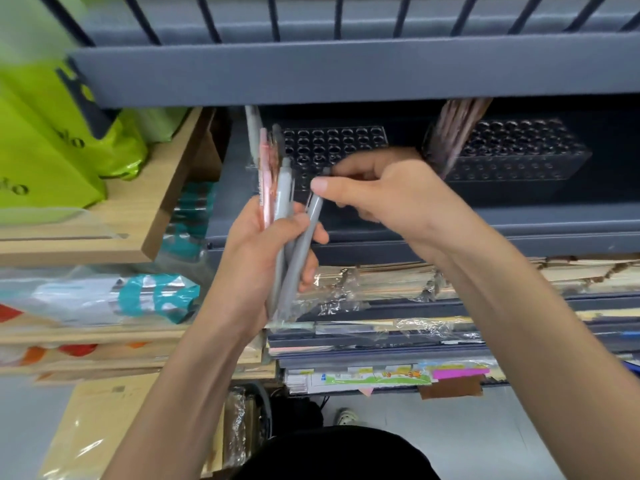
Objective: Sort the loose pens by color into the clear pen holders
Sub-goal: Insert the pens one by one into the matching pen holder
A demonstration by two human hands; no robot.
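Grey and pink pens [282, 216] are held in a bunch by the left hand [263, 258], whose fingers are closed around their lower half. One grey pen [304, 244] on the right of the bunch is pinched near its top by the thumb and finger of the right hand [388, 195]. Two clear pen holders are seen on the dark shelf [346, 77] just beyond: the left holder [332, 143] behind the bunch, and the right holder [519, 150] with brownish pens [457, 133] in its left end.
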